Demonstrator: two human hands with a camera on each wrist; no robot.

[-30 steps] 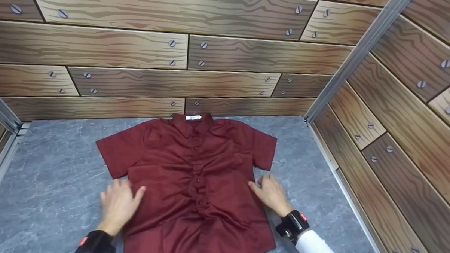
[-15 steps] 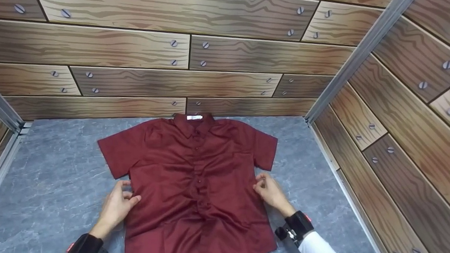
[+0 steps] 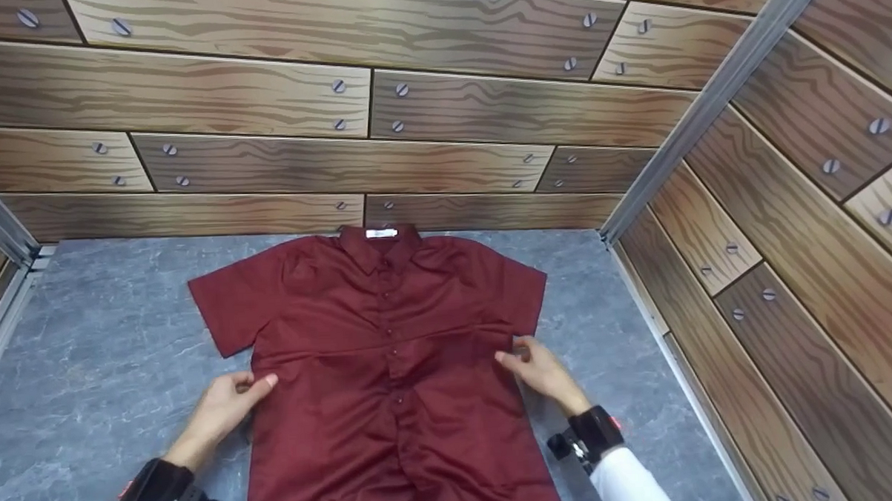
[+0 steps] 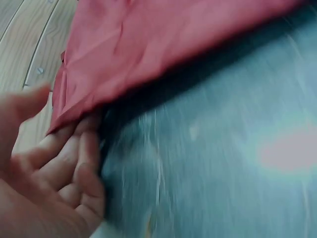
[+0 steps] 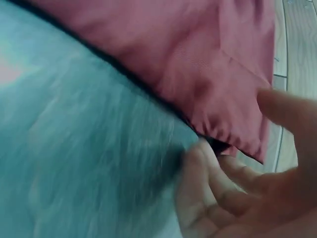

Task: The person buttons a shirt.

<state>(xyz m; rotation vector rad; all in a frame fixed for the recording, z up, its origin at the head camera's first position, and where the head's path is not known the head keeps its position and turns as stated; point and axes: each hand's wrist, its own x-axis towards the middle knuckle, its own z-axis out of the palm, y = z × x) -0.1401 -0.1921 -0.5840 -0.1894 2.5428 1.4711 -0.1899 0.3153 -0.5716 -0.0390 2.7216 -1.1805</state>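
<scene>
A dark red short-sleeved button-up shirt [image 3: 332, 403] lies front up, collar toward the back wall. My left hand [image 3: 225, 403] is at its left side edge below the sleeve. Its fingers [image 4: 67, 158] reach under the fabric, and the left wrist view shows the thumb standing apart from them. On the opposite side edge, my right hand [image 3: 543, 369] has fingertips [image 5: 198, 153] beneath the cloth and its thumb raised off it. The tips under the fabric are hidden. A crosswise crease runs over the chest between the hands.
The shirt lies on a grey marbled surface [image 3: 108, 351]. Wood-patterned panels [image 3: 262, 94] stand behind it and to the right [image 3: 805, 342]. Metal rails [image 3: 715, 107] line the corners. Black wrist straps [image 3: 157, 487] are on both forearms.
My fingers have moved under both side edges of the shirt. Its lower body has shifted and looks raised, and a crosswise crease has formed at the chest. The collar has stayed put.
</scene>
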